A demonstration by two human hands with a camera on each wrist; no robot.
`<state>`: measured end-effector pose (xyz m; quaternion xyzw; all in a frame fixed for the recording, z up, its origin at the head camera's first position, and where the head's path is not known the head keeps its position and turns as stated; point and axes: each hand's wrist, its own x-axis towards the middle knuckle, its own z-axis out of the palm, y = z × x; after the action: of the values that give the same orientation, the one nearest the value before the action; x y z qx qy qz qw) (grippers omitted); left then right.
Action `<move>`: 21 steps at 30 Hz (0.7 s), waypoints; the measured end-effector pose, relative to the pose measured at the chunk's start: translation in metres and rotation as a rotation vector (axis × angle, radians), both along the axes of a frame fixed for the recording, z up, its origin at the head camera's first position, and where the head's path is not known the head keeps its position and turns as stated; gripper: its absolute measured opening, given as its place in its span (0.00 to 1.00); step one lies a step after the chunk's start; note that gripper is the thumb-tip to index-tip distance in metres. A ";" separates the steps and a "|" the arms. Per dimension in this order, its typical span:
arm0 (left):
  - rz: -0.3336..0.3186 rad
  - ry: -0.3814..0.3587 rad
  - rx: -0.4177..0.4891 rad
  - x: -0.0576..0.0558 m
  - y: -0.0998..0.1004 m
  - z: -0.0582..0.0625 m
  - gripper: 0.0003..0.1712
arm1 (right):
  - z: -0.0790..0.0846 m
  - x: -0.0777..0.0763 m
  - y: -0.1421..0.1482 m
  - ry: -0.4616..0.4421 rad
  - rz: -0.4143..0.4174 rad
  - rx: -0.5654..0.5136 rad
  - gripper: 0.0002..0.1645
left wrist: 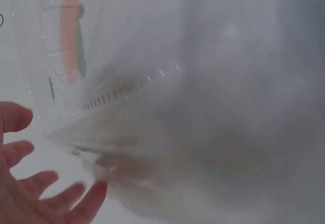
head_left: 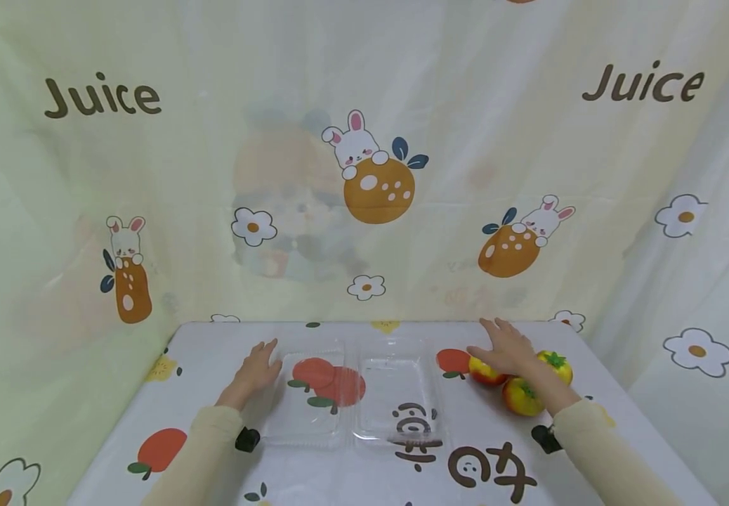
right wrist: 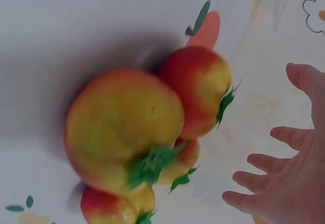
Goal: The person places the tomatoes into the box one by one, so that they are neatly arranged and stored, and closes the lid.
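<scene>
A clear plastic clamshell box (head_left: 390, 383) lies unfolded on the table, its two halves side by side. Beside its left edge is my left hand (head_left: 255, 372), fingers spread and holding nothing; in the left wrist view, the fingertips (left wrist: 96, 191) come close to the ribbed plastic (left wrist: 111, 99), and I cannot tell whether they touch. To the right of the box sit several red-and-yellow tomatoes (head_left: 522, 398) with green leafy tops. My right hand (head_left: 508, 349) hovers over them in the head view, partly hiding them. Its fingers (right wrist: 254, 181) are spread apart from the clustered tomatoes (right wrist: 124, 127) in the right wrist view.
A white tablecloth (head_left: 200, 478) printed with fruit and dark lettering covers the table. Pale curtains (head_left: 453, 183) with rabbits, flowers and "Juice" lettering hang behind and at both sides. A black wrist-camera piece (head_left: 247, 440) shows by the left sleeve, another (head_left: 546, 438) by the right.
</scene>
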<state>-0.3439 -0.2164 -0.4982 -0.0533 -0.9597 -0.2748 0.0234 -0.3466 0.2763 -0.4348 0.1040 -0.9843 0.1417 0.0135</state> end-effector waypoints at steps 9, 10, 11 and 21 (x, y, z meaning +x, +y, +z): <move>-0.034 0.023 0.052 0.002 -0.010 -0.004 0.34 | 0.014 -0.004 0.024 -0.124 -0.018 -0.060 0.49; -0.031 0.032 0.068 0.003 -0.011 -0.004 0.34 | 0.015 -0.004 0.028 -0.141 -0.028 -0.075 0.50; -0.028 0.036 0.084 0.003 -0.011 -0.005 0.34 | 0.015 -0.005 0.031 -0.152 -0.034 -0.087 0.50; -0.017 0.016 0.284 0.004 -0.011 -0.015 0.35 | -0.004 -0.010 0.066 -0.230 -0.163 -0.147 0.52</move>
<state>-0.3394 -0.2270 -0.5137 -0.0596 -0.9105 -0.4076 0.0362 -0.3561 0.3420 -0.4389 0.0053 -0.9716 0.2226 -0.0804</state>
